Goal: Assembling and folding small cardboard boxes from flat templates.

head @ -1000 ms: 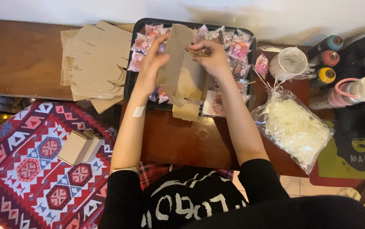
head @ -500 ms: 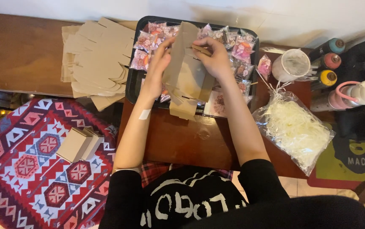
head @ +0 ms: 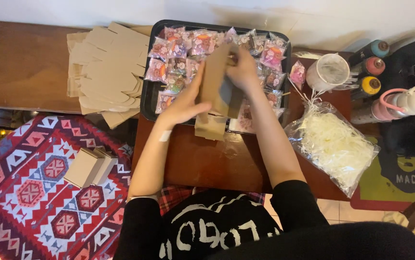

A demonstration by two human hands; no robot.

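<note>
Folded box blank point(head: 215, 86): matt brown cardboard, same as the flat stack point(head: 106, 67) at far left. Tray point(head: 145, 103): smooth black plastic. Small packets point(head: 195, 43): glossy clear film. Table point(head: 19, 62): polished dark wood. Bag point(head: 332, 144) at right: clear plastic holding shredded white paper

Patterned red rug point(head: 29, 192), clear bag of white shredded paper point(head: 335, 144), three spray cans point(head: 371, 67), lidded plastic cup point(head: 330, 72).

Left hand point(head: 184, 103) and right hand point(head: 242, 70) raised together, fingers curled, forearms extended
</note>
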